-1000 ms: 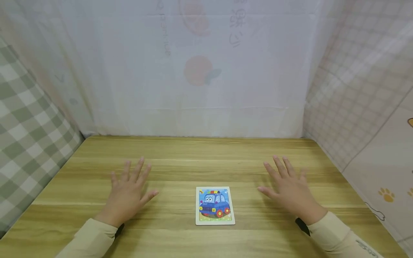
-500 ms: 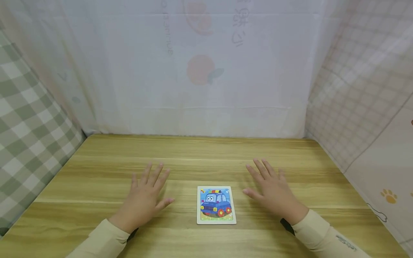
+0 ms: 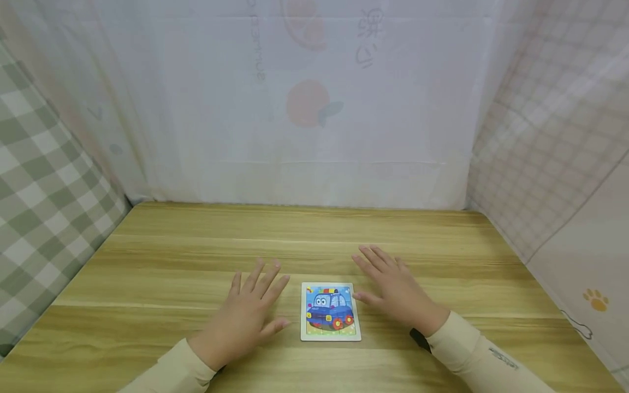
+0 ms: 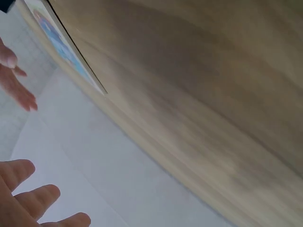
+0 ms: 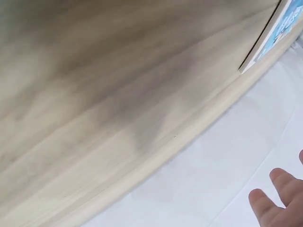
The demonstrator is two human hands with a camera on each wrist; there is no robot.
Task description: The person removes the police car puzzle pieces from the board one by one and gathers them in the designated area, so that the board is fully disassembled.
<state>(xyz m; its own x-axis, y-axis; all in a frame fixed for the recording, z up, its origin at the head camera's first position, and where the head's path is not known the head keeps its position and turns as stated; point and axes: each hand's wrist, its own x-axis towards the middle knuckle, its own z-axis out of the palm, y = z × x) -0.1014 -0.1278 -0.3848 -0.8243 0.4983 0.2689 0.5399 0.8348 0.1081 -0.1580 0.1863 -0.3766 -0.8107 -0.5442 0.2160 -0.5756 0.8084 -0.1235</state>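
Observation:
A small jigsaw puzzle point(image 3: 330, 312) in a white frame lies flat on the wooden table, its picture a blue cartoon police car. To its left hovers my left hand point(image 3: 243, 319), fingers spread and holding nothing, with the thumb pointing at the frame's left edge. On the other side is my right hand point(image 3: 400, 292), also spread and holding nothing; its thumb tip appears at the frame's right edge, and I cannot tell whether it touches. In the left wrist view the puzzle point(image 4: 61, 42) shows edge-on, and the right wrist view catches a corner of the puzzle point(image 5: 279, 33).
The wooden table point(image 3: 196, 224) reaches back to a pale printed curtain point(image 3: 221, 120). Green checked cloth point(image 3: 44, 202) hangs along the left side. A light cloth point(image 3: 565, 218) with a grid and paw prints borders the right.
Both hands have moved inward from the sides toward the puzzle, fingers still spread. The puzzle stays in place on the table; the view has shifted slightly.

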